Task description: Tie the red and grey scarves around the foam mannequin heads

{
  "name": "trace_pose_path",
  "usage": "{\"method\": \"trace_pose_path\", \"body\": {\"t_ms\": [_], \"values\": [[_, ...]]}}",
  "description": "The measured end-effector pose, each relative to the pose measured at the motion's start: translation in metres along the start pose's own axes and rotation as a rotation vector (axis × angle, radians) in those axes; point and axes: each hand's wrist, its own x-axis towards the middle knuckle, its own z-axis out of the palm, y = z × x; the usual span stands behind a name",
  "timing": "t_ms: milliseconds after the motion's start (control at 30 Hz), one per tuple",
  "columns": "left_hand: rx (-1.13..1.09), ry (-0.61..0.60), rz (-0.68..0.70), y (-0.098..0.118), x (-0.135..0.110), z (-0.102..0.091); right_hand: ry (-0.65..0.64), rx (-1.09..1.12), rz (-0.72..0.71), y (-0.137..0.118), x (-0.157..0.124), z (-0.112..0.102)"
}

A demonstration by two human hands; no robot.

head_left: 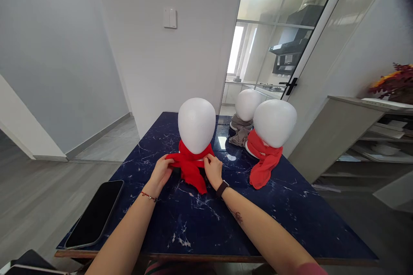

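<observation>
A white mannequin head with a blank front stands upright on the dark blue marbled table. Around its neck is a bright red scarf, crossed at the front with one end hanging down onto the tabletop. My left hand pinches the scarf's cloth out at the left of the neck. On the other side, my right hand has its thumb and fingers closed on the scarf near the neck's right. The base of the head is mostly hidden behind cloth and hands.
To the right, another white head wears a coral-red scarf. Behind it, a third head has a grey-brown scarf. A black-screened phone lies at the table's left edge. A shelf unit and glass door stand beyond.
</observation>
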Motion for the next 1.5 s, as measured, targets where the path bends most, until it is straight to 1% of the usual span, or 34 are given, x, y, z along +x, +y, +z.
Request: {"method": "trace_pose_path", "body": {"t_ms": [100, 167, 300, 433, 500, 600, 667, 700, 800, 867, 900, 933, 967, 1000, 1033, 1067, 1133, 1167, 1200, 1233, 1267, 1333, 1400, 1433, 1500], "values": [[-0.176, 0.03, -0.036, 0.006, 0.001, 0.0, 0.035, 0.136, 0.1, 0.007, 0.006, 0.0], [-0.266, 0.046, -0.06, 0.01, 0.001, -0.003, 0.057, 0.174, 0.126, 0.011, 0.009, -0.001], [-0.349, 0.091, -0.109, 0.017, -0.002, -0.011, 0.117, 0.233, 0.166, 0.02, 0.017, -0.004], [-0.256, 0.102, -0.222, 0.018, -0.004, -0.013, 0.171, 0.296, 0.198, 0.034, 0.029, -0.008], [-0.173, 0.071, -0.274, 0.017, -0.004, -0.009, 0.199, 0.317, 0.207, 0.042, 0.035, -0.01], [-0.06, 0.02, -0.296, 0.015, -0.005, -0.004, 0.239, 0.336, 0.225, 0.051, 0.041, -0.01], [0.064, -0.076, -0.284, 0.014, -0.009, -0.002, 0.246, 0.344, 0.229, 0.054, 0.042, -0.01], [0.146, -0.154, -0.275, 0.015, -0.012, -0.002, 0.242, 0.347, 0.227, 0.055, 0.042, -0.01], [0.389, -0.455, -0.26, 0.021, -0.025, 0.0, 0.209, 0.355, 0.2, 0.053, 0.041, -0.009], [0.446, -0.625, -0.261, 0.025, -0.034, 0.002, 0.186, 0.359, 0.178, 0.051, 0.04, -0.008], [0.45, -0.688, -0.246, 0.026, -0.037, 0.003, 0.179, 0.359, 0.17, 0.05, 0.04, -0.008], [0.439, -0.723, -0.208, 0.026, -0.039, 0.004, 0.175, 0.359, 0.165, 0.049, 0.039, -0.008], [0.416, -0.726, -0.151, 0.025, -0.039, 0.005, 0.173, 0.356, 0.163, 0.049, 0.039, -0.008], [0.388, -0.696, -0.087, 0.022, -0.036, 0.006, 0.173, 0.353, 0.163, 0.049, 0.039, -0.008], [0.366, -0.627, -0.023, 0.017, -0.032, 0.006, 0.174, 0.349, 0.162, 0.049, 0.039, -0.009], [0.351, -0.531, 0.033, 0.012, -0.027, 0.005, 0.175, 0.345, 0.162, 0.049, 0.039, -0.009], [0.34, -0.328, 0.103, 0.001, -0.016, 0.004, 0.178, 0.336, 0.153, 0.048, 0.039, -0.009], [0.344, -0.245, 0.127, -0.004, -0.011, 0.003, 0.187, 0.326, 0.14, 0.047, 0.038, -0.009], [0.357, -0.191, 0.158, -0.008, -0.008, 0.002, 0.2, 0.313, 0.121, 0.046, 0.037, -0.008], [0.383, -0.169, 0.205, -0.011, -0.006, 0.001, 0.217, 0.298, 0.104, 0.046, 0.037, -0.007], [0.436, -0.18, 0.269, -0.014, -0.006, 0.001, 0.233, 0.287, 0.096, 0.045, 0.036, -0.006], [0.627, -0.25, 0.446, -0.016, -0.01, 0.002, 0.234, 0.293, 0.123, 0.045, 0.036, -0.003], [0.86, -0.349, 0.602, -0.018, -0.016, 0.005, 0.173, 0.33, 0.18, 0.047, 0.037, 0.0], [0.963, -0.391, 0.647, -0.019, -0.019, 0.006, 0.135, 0.348, 0.195, 0.047, 0.037, 0.0], [1.114, -0.453, 0.677, -0.022, -0.023, 0.008, 0.078, 0.371, 0.19, 0.049, 0.039, -0.001]]}}
